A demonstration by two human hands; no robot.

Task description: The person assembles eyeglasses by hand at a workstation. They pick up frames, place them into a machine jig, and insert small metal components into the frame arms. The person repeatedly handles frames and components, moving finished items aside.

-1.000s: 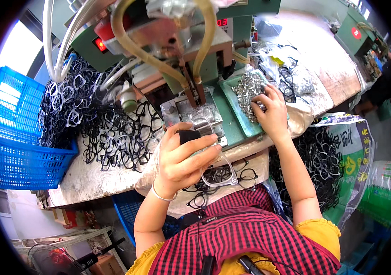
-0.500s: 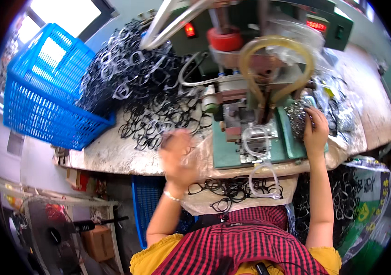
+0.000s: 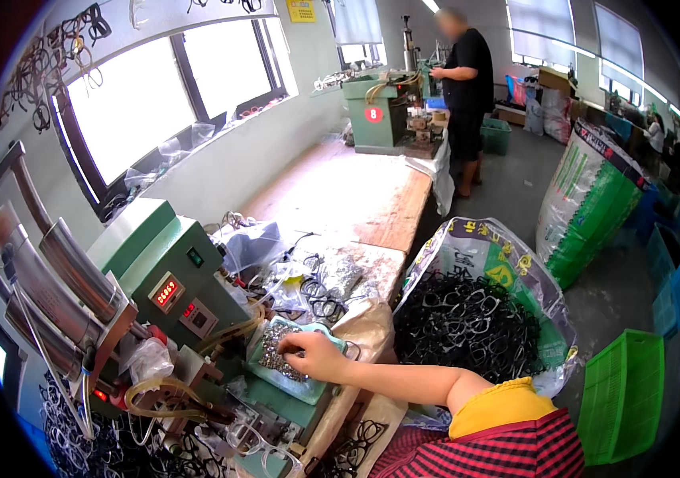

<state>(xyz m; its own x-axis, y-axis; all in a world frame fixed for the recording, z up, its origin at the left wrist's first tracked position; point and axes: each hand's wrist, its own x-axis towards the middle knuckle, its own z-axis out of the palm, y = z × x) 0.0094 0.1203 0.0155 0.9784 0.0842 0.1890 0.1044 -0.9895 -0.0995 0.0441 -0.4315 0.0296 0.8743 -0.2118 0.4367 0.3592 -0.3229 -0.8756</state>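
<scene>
My right hand [image 3: 318,356] reaches into a pale blue-green tray [image 3: 308,391] heaped with small shiny metal parts [image 3: 272,354]. Its fingers are bent together over the heap, and the tips pinch down among the parts. The tray stands beside a green press machine [image 3: 157,267] with red lit displays. Below the tray, a clear plastic eyeglass frame [image 3: 264,448] sits at the machine's metal fixture. My left hand is out of view.
A large sack [image 3: 551,319] full of dark eyeglass frames [image 3: 467,323] stands right of the worktable. A green crate [image 3: 623,398] lies near it. Farther off, a person in black [image 3: 470,76] stands at another green machine [image 3: 376,111]. More frames lie at lower left.
The view has swung to the right, showing more of the room. My left hand has left the picture. My right hand remains at the tray, its fingers among the metal parts.
</scene>
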